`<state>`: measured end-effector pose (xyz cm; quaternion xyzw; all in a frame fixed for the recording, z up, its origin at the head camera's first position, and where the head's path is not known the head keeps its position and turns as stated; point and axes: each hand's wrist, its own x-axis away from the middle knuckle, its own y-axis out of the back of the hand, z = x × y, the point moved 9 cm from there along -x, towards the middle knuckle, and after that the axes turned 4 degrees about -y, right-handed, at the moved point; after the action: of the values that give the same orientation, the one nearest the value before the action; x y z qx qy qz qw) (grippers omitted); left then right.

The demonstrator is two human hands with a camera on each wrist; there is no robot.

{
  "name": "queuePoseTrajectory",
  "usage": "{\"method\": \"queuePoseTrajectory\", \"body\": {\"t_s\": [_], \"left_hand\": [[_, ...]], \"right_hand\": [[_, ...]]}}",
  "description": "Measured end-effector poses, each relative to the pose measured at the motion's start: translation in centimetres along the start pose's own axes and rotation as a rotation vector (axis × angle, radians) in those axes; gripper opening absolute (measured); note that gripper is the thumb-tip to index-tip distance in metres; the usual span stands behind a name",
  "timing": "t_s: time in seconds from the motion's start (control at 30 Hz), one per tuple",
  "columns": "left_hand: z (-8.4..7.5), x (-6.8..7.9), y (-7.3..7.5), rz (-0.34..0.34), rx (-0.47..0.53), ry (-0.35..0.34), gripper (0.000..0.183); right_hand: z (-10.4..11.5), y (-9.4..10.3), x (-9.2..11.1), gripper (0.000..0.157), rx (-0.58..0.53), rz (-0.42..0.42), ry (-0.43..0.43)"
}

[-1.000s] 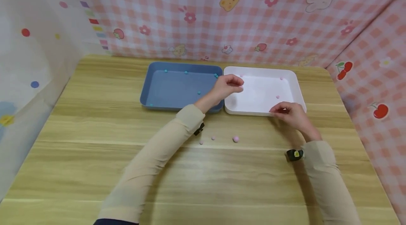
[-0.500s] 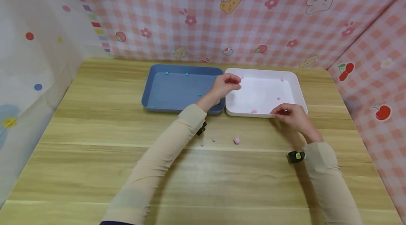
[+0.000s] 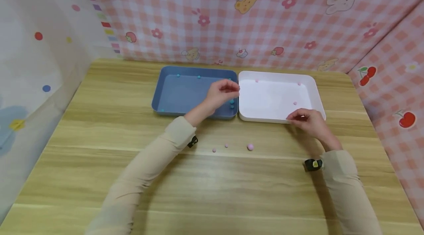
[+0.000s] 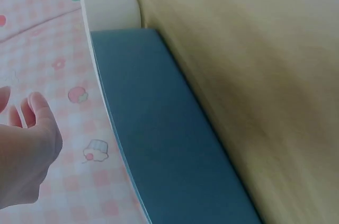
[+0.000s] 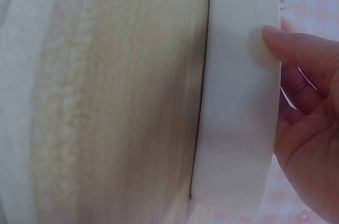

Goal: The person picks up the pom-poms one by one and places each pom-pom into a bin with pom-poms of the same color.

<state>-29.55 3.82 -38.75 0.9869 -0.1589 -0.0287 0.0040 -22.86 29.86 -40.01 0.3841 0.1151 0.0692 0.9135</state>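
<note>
My left hand [image 3: 218, 95] hovers over the right part of the blue tray [image 3: 180, 95], fingers bent and thumb apart; nothing shows between them. In the left wrist view, my left hand [image 4: 32, 150] is beyond the tray's wall [image 4: 153, 128]. My right hand [image 3: 308, 121] pinches the front rim of the white tray [image 3: 269, 97], with the thumb outside and the fingers inside, as the right wrist view shows on its wall [image 5: 238, 102]. Small teal balls [image 3: 232, 101] lie in the blue tray, and small pink balls [image 3: 295, 103] in the white one.
A larger pink ball [image 3: 250, 147] and two small pink balls [image 3: 214, 150] lie on the wooden table [image 3: 215, 187] in front of the trays. The trays stand side by side against a checked cloth [image 3: 212, 18] at the back.
My left hand has moved left from the white tray to over the blue one. A pink ball near the white tray's front wall half a second ago is out of sight. The right hand keeps its grip.
</note>
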Motion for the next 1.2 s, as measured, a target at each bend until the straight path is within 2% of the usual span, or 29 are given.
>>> {"method": "queuePoseTrajectory", "body": {"t_s": [0.2, 0.5, 0.77, 1.03, 1.2], "left_hand": [[0.1, 2.6, 0.6, 0.028, 0.025, 0.024, 0.019], [1.6, 5.1, 0.7, 0.049, -0.053, 0.060, 0.021], [2.8, 7.7, 1.1, 0.051, -0.051, 0.074, 0.026], [3.2, 10.2, 0.0, 0.109, -0.055, 0.070, 0.026], [3.6, 11.2, -0.5, 0.123, -0.086, 0.074, 0.027]], "right_hand": [[0.1, 0.0, 0.1, 0.012, -0.008, 0.005, -0.005], [0.1, 0.1, 0.3, 0.011, 0.005, 0.006, 0.001], [2.5, 0.3, 0.4, 0.013, 0.009, 0.004, 0.014], [0.3, 0.0, 0.3, 0.012, 0.000, 0.017, -0.005], [0.1, -0.1, 0.2, 0.013, -0.004, 0.004, 0.011]]}}
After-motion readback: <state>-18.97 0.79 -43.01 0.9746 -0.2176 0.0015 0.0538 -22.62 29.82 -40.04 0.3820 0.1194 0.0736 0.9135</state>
